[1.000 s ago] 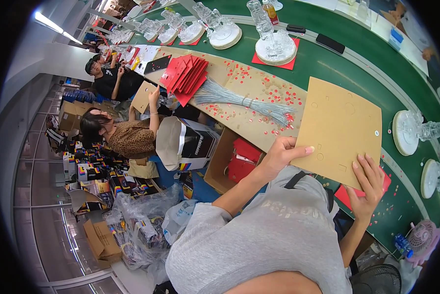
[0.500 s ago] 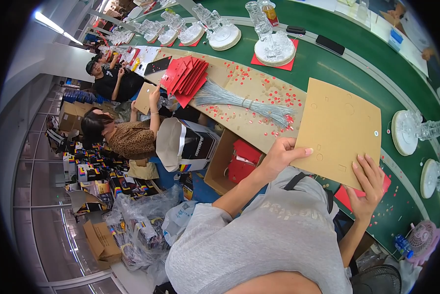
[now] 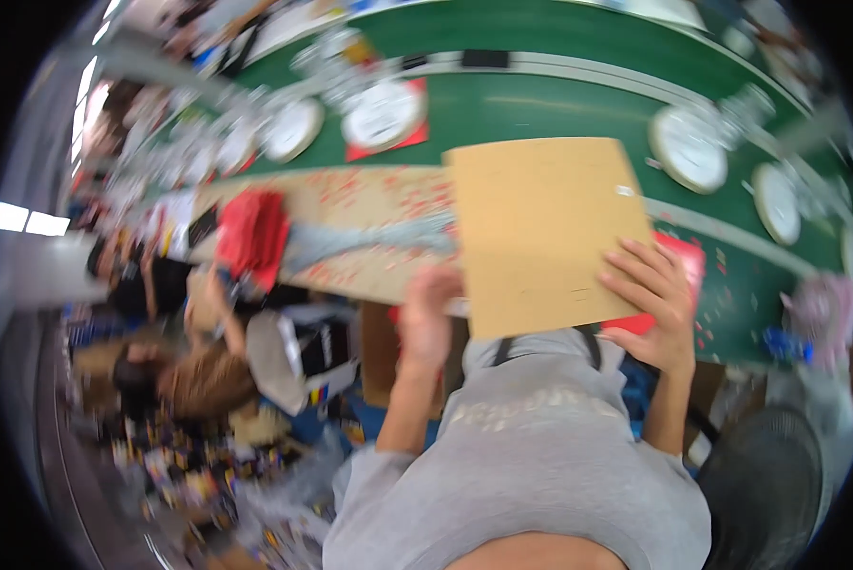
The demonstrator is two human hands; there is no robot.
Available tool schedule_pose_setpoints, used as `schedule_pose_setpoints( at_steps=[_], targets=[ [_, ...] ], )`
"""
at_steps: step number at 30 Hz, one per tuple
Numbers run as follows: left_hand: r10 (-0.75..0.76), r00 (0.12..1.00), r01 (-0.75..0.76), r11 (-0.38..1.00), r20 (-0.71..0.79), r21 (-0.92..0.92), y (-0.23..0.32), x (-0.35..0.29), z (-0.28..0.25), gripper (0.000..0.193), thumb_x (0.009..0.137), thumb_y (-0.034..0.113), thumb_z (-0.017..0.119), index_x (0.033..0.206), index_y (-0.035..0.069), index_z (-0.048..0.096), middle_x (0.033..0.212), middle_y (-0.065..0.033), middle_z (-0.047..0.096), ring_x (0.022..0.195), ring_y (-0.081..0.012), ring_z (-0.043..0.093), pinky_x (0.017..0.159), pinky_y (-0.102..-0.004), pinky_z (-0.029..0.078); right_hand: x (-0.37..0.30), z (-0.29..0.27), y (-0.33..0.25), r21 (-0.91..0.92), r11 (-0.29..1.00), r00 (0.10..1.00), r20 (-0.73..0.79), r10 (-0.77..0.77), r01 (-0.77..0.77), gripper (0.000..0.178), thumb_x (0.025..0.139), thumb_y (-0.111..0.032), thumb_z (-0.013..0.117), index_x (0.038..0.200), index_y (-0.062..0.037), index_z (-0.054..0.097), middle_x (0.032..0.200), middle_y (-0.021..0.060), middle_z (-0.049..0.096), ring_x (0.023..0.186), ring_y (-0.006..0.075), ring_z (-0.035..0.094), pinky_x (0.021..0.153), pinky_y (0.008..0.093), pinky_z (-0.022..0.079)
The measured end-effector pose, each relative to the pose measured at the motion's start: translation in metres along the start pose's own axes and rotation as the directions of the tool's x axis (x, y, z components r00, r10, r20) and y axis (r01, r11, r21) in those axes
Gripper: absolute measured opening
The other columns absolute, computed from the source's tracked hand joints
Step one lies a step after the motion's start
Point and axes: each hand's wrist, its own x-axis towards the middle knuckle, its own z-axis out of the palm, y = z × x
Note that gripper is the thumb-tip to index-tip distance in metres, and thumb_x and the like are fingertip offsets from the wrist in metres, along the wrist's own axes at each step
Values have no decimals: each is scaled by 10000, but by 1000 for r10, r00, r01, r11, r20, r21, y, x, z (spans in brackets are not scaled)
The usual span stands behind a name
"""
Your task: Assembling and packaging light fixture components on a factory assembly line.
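A square brown cardboard sheet [image 3: 550,237], with a small white spot near its right edge, is held up in front of my chest. My right hand [image 3: 656,299] grips its lower right corner, fingers spread across the face and thumb below the edge. Beside the sheet's lower left edge is my left hand [image 3: 431,309], smeared by motion; whether it touches the sheet is unclear. Red sheets [image 3: 678,275] lie on the bench partly behind my right hand. A bundle of thin silvery wires [image 3: 374,239] lies left of the cardboard, next to a stack of red sheets [image 3: 253,236].
Clear glass-like pieces on round white bases [image 3: 383,116] line the green bench [image 3: 540,109]. Red bits are scattered over a cardboard-covered strip [image 3: 341,275]. An open carton [image 3: 379,356] stands below the edge. A co-worker [image 3: 203,380] sits at left; a pink fan [image 3: 821,318] is at right.
My view has swung rightward and blurred. My left hand, earlier holding the sheet's lower left corner with thumb on top, now appears at its side edge. The right hand keeps its corner.
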Motion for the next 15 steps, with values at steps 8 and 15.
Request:
schedule_pose_setpoints(
  at_steps=[8,15],
  targets=[
    [-195,972,157,955,132,252,-72,24,15,374,926,138,565,1267,-14,572,1240,-142,628,1164,-239,576,1014,-382,411,-40,-31,13,63,923,914,-133,385,-379,479,763,-170,717,1231,-76,673,1364,126,591,1302,347,504,1112,474,334],
    [92,685,-704,341,723,623,-107,43,93,606,725,11,733,1303,12,551,1265,-212,589,1212,-360,546,1072,-452,392,-88,2,40,74,815,792,-199,577,-575,484,874,-195,675,1342,-97,604,1447,178,506,1369,350,442,1149,419,317]
  ],
)
